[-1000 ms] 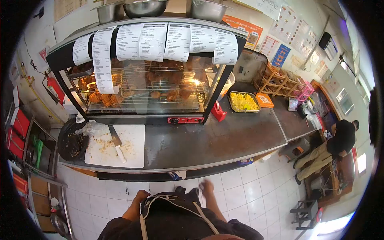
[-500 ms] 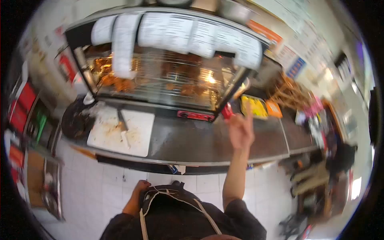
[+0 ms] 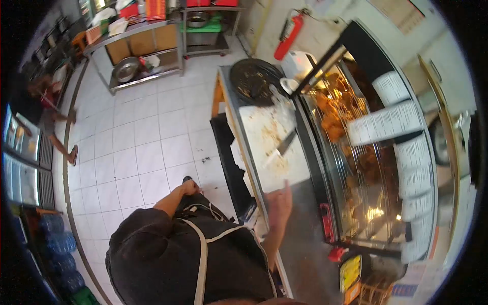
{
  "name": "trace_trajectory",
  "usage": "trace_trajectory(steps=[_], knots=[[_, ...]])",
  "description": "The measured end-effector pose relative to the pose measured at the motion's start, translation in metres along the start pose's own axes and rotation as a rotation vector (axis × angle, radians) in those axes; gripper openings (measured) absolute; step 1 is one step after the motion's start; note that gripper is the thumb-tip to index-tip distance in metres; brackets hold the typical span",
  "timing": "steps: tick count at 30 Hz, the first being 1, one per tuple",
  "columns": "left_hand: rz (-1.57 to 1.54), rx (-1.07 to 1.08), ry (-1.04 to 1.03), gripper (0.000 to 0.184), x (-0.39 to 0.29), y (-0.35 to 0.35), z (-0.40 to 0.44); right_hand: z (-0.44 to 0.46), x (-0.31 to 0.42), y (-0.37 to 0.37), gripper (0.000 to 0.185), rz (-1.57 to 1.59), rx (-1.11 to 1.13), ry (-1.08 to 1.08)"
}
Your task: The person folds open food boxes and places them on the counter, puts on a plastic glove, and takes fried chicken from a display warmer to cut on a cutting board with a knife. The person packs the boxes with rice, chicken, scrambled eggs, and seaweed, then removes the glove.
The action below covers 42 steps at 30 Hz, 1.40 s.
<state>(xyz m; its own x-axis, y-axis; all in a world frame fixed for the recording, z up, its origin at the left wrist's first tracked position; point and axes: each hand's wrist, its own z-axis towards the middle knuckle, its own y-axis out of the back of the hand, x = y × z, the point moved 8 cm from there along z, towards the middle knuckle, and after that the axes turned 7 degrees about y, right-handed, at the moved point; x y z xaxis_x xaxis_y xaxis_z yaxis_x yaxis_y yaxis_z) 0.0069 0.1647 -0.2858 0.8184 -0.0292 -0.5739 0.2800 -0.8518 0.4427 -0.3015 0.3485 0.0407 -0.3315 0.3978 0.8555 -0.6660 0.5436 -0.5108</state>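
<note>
My right hand point(image 3: 279, 203) is over the counter point(image 3: 300, 223), just short of the near end of the white cutting board point(image 3: 254, 122). One finger points out, the others look curled, and nothing shows in it. On the board lie crumbs and a knife point(image 3: 285, 144) with a pale handle. My left hand point(image 3: 190, 188) is by my waist at the dark apron, its fingers closed near the apron's string; what they hold is too small to make out. Beyond the board stands the lit glass display case point(image 3: 351, 147) with fried food on racks.
A black round tray point(image 3: 254, 81) and a plastic bag point(image 3: 284, 109) sit at the counter's far end. A yellow food tray point(image 3: 351, 273) is at lower right. Metal shelving point(image 3: 142, 30), a fire extinguisher point(image 3: 290, 35) and water bottles point(image 3: 61, 244) stand around. Another person point(image 3: 40, 109) walks at left.
The view has swung left, bringing the shelving and another person into sight. My right hand rose from beside my body and now points over the counter near the board. My left hand stays at my waist.
</note>
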Motion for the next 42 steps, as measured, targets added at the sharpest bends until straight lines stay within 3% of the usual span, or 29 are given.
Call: trace_trajectory(steps=[2,3,6,9,12,14,15,18,19,21,24,26,27,28,29,30,31,32,33,35,36,37,38,39,40,41,42], knots=[[-0.183,-0.091,-0.062,0.029,0.038,0.016,0.019,0.003,-0.068,-0.065,0.067,0.064,0.119,-0.191],[-0.131,-0.119,0.090,0.028,0.022,0.046,-0.016,0.003,-0.106,-0.093,0.065,0.061,0.142,-0.307],[-0.348,-0.187,0.096,0.024,0.056,0.086,-0.015,-0.013,-0.194,-0.146,0.053,-0.011,0.296,-0.751],[-0.490,-0.233,0.154,0.018,0.069,0.140,-0.022,0.006,-0.245,-0.160,0.049,-0.088,0.340,-0.859],[-0.511,-0.197,0.227,0.023,0.104,0.183,-0.001,0.045,-0.314,-0.107,0.043,-0.362,0.137,-0.850],[-0.153,-0.102,0.095,0.029,0.123,0.209,0.035,0.053,-0.396,0.001,0.037,-0.526,0.042,-0.837],[-0.243,-0.165,0.101,0.032,0.127,0.237,0.036,0.039,-0.442,0.073,0.027,-0.348,-0.144,-0.974],[-0.616,-0.348,0.064,0.035,0.138,0.302,0.056,-0.015,-0.455,0.147,0.025,-0.292,-0.128,-0.875],[-0.784,-0.426,0.046,0.035,0.136,0.327,0.051,-0.017,-0.454,0.157,0.024,-0.300,-0.097,-0.838],[-0.993,-0.522,0.023,0.031,0.131,0.369,0.035,0.003,-0.436,0.107,0.022,-0.612,-0.286,-1.183],[-1.110,-0.597,0.167,0.031,0.172,0.390,0.024,0.033,-0.450,0.069,0.025,-0.539,-0.057,-1.070],[-1.063,-0.478,0.226,0.030,0.224,0.380,0.037,0.034,-0.480,0.056,0.027,-0.393,0.034,-0.922],[-0.742,-0.395,0.259,0.030,0.278,0.362,0.058,0.039,-0.493,0.047,0.028,-0.332,0.052,-0.869],[-0.418,-0.325,0.267,0.031,0.318,0.350,0.070,0.070,-0.500,0.022,0.026,-0.557,-0.049,-1.018],[-0.434,-0.223,0.355,0.030,0.316,0.349,0.051,0.099,-0.502,-0.006,0.023,-0.745,-0.160,-1.184],[-0.440,-0.118,0.443,0.029,0.310,0.349,0.029,0.123,-0.512,-0.038,0.028,-0.696,-0.239,-1.065],[-0.018,-0.050,0.341,0.029,0.277,0.375,0.019,0.157,-0.511,-0.084,0.032,-0.661,-0.290,-1.001],[0.406,0.038,0.245,0.032,0.251,0.397,0.010,0.188,-0.526,-0.123,0.032,-0.646,-0.233,-0.994],[0.393,0.007,0.271,0.032,0.272,0.419,0.015,0.218,-0.533,-0.162,0.034,-0.584,-0.187,-0.903],[0.254,-0.126,-0.065,0.034,0.282,0.454,0.026,0.256,-0.530,-0.240,0.038,-0.545,-0.128,-0.836],[-0.549,-0.185,0.183,0.032,0.312,0.481,0.032,0.270,-0.538,-0.275,0.038,-0.546,-0.105,-0.837],[-0.793,-0.272,0.347,0.041,0.278,0.529,0.011,0.278,-0.548,-0.302,0.037,-0.527,-0.054,-0.860],[-0.668,-0.434,0.090,0.040,0.292,0.559,0.014,0.284,-0.555,-0.326,0.036,-0.515,-0.012,-0.889],[-1.131,-0.511,0.037,0.038,0.271,0.589,-0.013,0.290,-0.585,-0.335,0.037,-0.541,0.108,-0.907],[-1.291,-0.599,0.026,0.034,0.272,0.611,-0.029,0.297,-0.617,-0.344,0.037,-0.565,0.230,-0.915],[-1.298,-0.680,0.127,0.033,0.278,0.615,-0.050,0.299,-0.642,-0.373,0.036,-0.837,0.715,-0.767],[-1.265,-0.726,0.206,0.034,0.285,0.626,-0.061,0.301,-0.663,-0.403,0.036,-1.372,1.283,-0.273]])
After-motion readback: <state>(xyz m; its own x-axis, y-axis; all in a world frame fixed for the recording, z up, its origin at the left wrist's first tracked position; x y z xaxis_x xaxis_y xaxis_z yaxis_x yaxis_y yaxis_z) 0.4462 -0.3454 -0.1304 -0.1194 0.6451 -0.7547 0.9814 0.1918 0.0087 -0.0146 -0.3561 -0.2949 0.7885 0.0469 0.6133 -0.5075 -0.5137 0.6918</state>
